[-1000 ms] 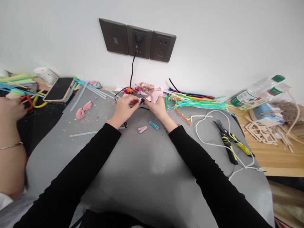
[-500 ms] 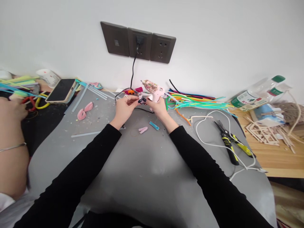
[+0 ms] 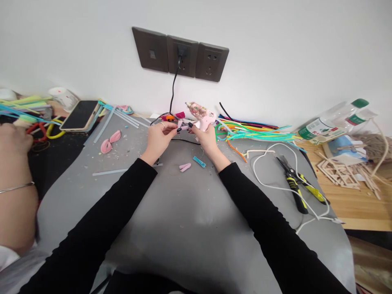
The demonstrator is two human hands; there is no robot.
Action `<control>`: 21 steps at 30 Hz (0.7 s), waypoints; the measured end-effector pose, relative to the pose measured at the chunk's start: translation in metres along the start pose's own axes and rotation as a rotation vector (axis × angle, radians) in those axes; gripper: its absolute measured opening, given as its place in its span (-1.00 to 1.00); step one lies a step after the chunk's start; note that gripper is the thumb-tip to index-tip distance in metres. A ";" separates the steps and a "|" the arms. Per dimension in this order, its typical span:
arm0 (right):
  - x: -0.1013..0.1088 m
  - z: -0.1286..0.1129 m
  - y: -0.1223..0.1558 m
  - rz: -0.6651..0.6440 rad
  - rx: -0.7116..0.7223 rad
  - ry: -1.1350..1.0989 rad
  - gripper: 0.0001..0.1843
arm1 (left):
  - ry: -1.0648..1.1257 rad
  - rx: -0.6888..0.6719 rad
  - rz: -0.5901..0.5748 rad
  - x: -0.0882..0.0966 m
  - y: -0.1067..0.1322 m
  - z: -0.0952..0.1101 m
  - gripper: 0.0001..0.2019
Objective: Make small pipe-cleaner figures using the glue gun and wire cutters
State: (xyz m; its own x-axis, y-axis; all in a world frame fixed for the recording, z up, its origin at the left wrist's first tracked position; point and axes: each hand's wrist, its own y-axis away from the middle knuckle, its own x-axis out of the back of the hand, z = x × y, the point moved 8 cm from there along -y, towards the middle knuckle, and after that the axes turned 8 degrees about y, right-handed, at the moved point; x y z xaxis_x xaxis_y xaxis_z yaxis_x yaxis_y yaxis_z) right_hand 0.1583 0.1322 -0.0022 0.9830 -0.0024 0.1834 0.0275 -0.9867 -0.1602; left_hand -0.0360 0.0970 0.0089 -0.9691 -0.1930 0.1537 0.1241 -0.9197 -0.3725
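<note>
Near the back of the grey mat, my left hand (image 3: 159, 141) is closed in a pinch on a small pale pink piece (image 3: 184, 128). My right hand (image 3: 208, 142) pinches the same piece from the other side. The fingers cover most of it, so its kind cannot be made out. A pink hot glue gun (image 3: 202, 115) with a patterned barrel is just behind my right hand, its nozzle pointing up and left. In front of my hands lie a pink folded strip (image 3: 185, 167) and a blue clip-like piece (image 3: 199, 162). A pink fuzzy bow (image 3: 110, 141) is farther left.
Coloured pipe cleaners (image 3: 254, 131) lie along the wall at right. Black-and-yellow pliers (image 3: 295, 179) rest by a looped white cable (image 3: 260, 179). Glue sticks (image 3: 110, 172), a phone (image 3: 81, 115) and another person's arm (image 3: 15, 179) are at left. A plastic bottle (image 3: 333, 120) lies right.
My fingertips have parted slightly, showing more of the pale pink piece between them. The whole view has shifted slightly; the glue gun and table items stay in place.
</note>
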 end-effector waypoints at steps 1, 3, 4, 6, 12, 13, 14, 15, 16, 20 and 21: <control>0.004 -0.001 0.000 0.034 0.003 0.023 -0.64 | -0.007 -0.004 0.017 0.004 -0.002 -0.001 -0.77; 0.014 -0.003 -0.001 0.114 0.014 0.062 -0.60 | -0.017 -0.004 0.067 0.016 -0.006 -0.002 -0.79; 0.019 -0.004 -0.001 0.149 0.019 0.078 -0.59 | -0.021 0.001 0.099 0.023 -0.009 -0.003 -0.80; 0.028 -0.005 -0.002 0.203 0.023 0.105 -0.59 | -0.036 0.015 0.188 0.040 -0.014 -0.004 -0.83; 0.032 0.000 -0.003 0.233 -0.031 0.292 -0.69 | 0.043 0.035 0.442 0.079 -0.019 -0.001 -0.85; 0.029 0.002 -0.003 0.210 -0.045 0.332 -0.69 | 0.074 0.036 0.455 0.080 -0.018 0.000 -0.84; 0.026 0.004 -0.003 0.183 -0.051 0.365 -0.68 | 0.099 0.035 0.464 0.080 -0.017 0.000 -0.84; 0.022 0.005 -0.003 0.157 -0.050 0.392 -0.68 | 0.114 0.033 0.465 0.080 -0.017 0.001 -0.83; 0.019 0.005 -0.003 0.132 -0.040 0.412 -0.68 | 0.123 0.027 0.468 0.079 -0.016 0.003 -0.83; 0.009 0.003 -0.002 0.066 0.020 0.462 -0.70 | 0.125 -0.030 0.518 0.079 -0.011 0.012 -0.85; 0.007 0.002 -0.001 0.052 0.029 0.473 -0.69 | 0.126 -0.046 0.534 0.080 -0.010 0.015 -0.85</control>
State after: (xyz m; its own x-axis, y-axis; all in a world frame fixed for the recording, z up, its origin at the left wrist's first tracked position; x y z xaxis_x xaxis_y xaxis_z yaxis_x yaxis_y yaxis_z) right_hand 0.1659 0.1338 -0.0027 0.7929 -0.1319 0.5950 -0.0077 -0.9784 -0.2066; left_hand -0.1119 0.0860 0.0387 -0.7922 -0.5839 -0.1772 0.5989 -0.6885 -0.4089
